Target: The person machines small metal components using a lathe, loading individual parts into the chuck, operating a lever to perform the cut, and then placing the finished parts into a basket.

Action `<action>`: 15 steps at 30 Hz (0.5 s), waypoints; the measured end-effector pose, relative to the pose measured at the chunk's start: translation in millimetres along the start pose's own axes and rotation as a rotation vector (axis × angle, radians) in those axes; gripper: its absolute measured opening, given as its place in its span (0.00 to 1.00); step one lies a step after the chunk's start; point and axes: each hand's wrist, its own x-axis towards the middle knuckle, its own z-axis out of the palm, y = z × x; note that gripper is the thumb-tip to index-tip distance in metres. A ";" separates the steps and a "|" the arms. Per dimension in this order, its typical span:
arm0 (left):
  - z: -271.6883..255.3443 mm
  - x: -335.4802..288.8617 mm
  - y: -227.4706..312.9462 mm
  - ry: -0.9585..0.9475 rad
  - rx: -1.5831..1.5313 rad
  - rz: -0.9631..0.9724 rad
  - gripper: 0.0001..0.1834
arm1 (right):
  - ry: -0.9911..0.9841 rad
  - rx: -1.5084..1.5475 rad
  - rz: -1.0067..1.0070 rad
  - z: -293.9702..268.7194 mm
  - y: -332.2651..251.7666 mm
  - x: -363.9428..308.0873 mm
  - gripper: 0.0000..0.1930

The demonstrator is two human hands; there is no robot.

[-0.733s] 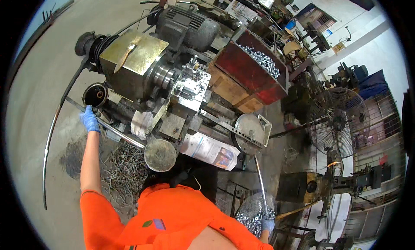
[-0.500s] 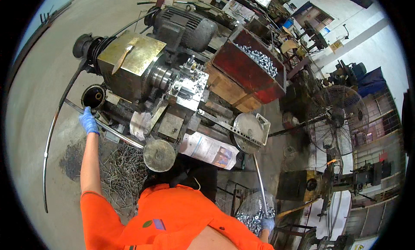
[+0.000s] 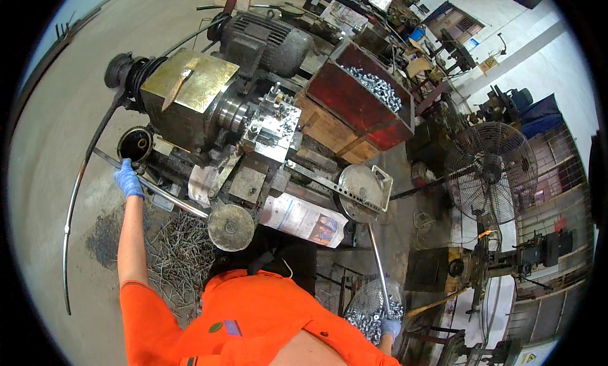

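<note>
You stand on a bare grey concrete floor (image 3: 57,132) that runs off to your left, with a dark stain and a litter of thin metal offcuts (image 3: 174,255) beside you. To your right a white wall (image 3: 563,62) catches daylight. A round pedestal fan (image 3: 491,173) stands near it, beside cluttered workbenches (image 3: 405,24) and a drill press (image 3: 532,255). A red wooden crate of small silver parts (image 3: 367,100) sits behind the machine.

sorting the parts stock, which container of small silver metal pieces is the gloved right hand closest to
The round wire mesh basket by the blue-gloved right hand, low in the view. The red rectangular bin of similar pieces sits far off beyond the machine.
</note>
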 end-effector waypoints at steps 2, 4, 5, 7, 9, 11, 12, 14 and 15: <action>-2.8 1.8 -2.0 0.004 -0.003 0.006 0.08 | -0.077 0.016 0.015 -15.4 -7.4 -9.1 0.27; -1.9 2.3 -2.7 0.017 0.031 0.008 0.09 | -0.094 0.024 0.040 -15.0 -6.7 -8.8 0.29; 0.4 1.2 -3.3 0.020 0.048 0.006 0.09 | -0.073 0.024 0.059 -7.9 -2.9 -5.0 0.29; 2.2 -0.4 -3.2 0.005 0.037 0.011 0.09 | -0.052 0.025 0.066 -2.8 1.1 -3.4 0.30; 3.5 -2.5 -1.6 -0.003 0.037 0.012 0.09 | -0.052 0.027 0.047 -1.8 1.9 -5.5 0.31; 2.9 -3.8 2.1 -0.001 0.046 0.009 0.09 | -0.074 0.012 0.017 -10.7 -3.5 -13.5 0.31; 2.6 -3.9 2.4 0.003 0.033 0.009 0.09 | -0.085 0.004 0.002 -17.1 -6.2 -18.9 0.31; -0.6 -3.7 3.3 0.015 0.009 0.010 0.09 | -0.060 0.057 -0.060 -41.5 -18.0 -41.8 0.31; -3.1 -1.1 1.7 0.026 0.011 0.016 0.09 | -0.055 0.057 -0.065 -41.4 -18.9 -42.5 0.31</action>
